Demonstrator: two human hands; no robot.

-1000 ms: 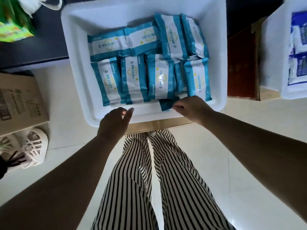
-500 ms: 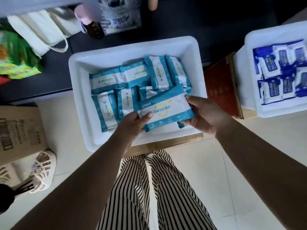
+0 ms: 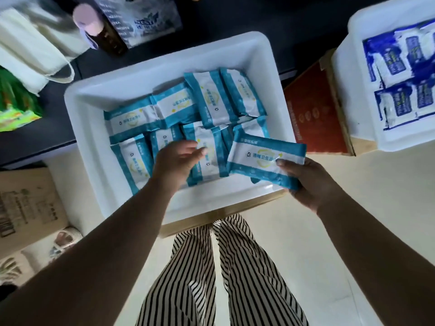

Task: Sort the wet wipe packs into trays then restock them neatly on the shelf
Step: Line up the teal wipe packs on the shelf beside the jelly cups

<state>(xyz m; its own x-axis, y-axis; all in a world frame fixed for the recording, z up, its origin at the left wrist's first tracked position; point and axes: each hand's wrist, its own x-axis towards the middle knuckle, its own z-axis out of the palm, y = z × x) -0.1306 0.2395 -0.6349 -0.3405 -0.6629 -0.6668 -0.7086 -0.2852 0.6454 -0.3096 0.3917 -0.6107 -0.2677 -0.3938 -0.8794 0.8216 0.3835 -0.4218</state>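
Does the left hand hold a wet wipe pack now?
No, the left hand hovers with loose fingers over the packs in the white tray; only the right hand holds a teal wet wipe pack.

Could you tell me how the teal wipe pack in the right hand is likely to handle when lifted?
The teal wipe pack probably flexes: it looks soft and pillowy. Its glossy film may be slippery. The right hand holds it alone, so it seems light.

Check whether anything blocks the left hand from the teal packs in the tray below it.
Nothing visible does. The left hand hovers with loose fingers directly over the teal packs in the white tray, with no object between them. The right hand holds one teal pack off to the side.
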